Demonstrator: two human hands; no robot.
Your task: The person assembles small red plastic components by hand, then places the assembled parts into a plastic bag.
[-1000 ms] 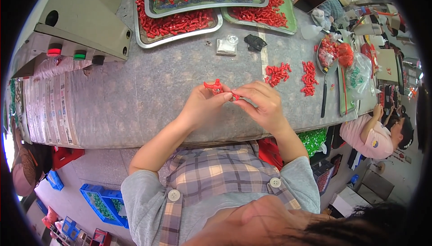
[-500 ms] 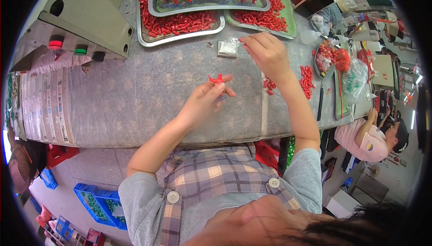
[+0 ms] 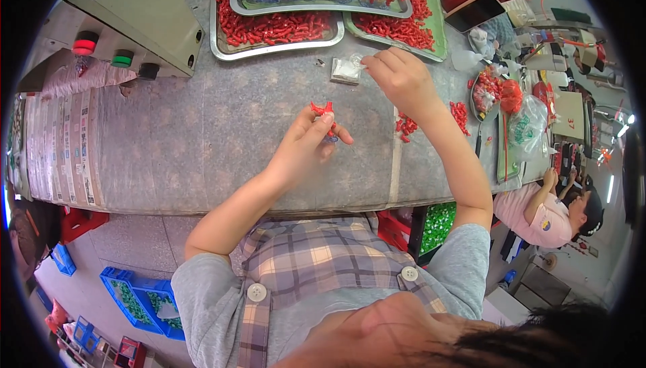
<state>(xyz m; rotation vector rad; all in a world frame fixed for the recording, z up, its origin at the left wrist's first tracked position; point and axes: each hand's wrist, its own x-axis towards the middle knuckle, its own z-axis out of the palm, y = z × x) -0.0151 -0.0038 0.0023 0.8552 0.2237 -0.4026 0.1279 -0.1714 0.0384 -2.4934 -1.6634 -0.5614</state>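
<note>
My left hand grips a small glossy red branched plastic piece between thumb and fingers, its prongs standing up above the fingertips. A bit of something bluish and clear shows under that hand's fingers. Further off and to the right, my right hand is closed in a pinch beside a small square block with a whitish top. A clear round piece overlaps the block's far edge, right at those fingertips. What the pinch holds is too small to make out.
Metal trays heaped with red pieces line the far side, beside a green tray. Loose red pieces lie right of my hands. A grey machine with buttons stands left. A person sits at the far right.
The clear round piece and my right fingertips have shifted slightly right relative to the block. My left hand keeps its grip on the red piece. The whole view has turned a little.
</note>
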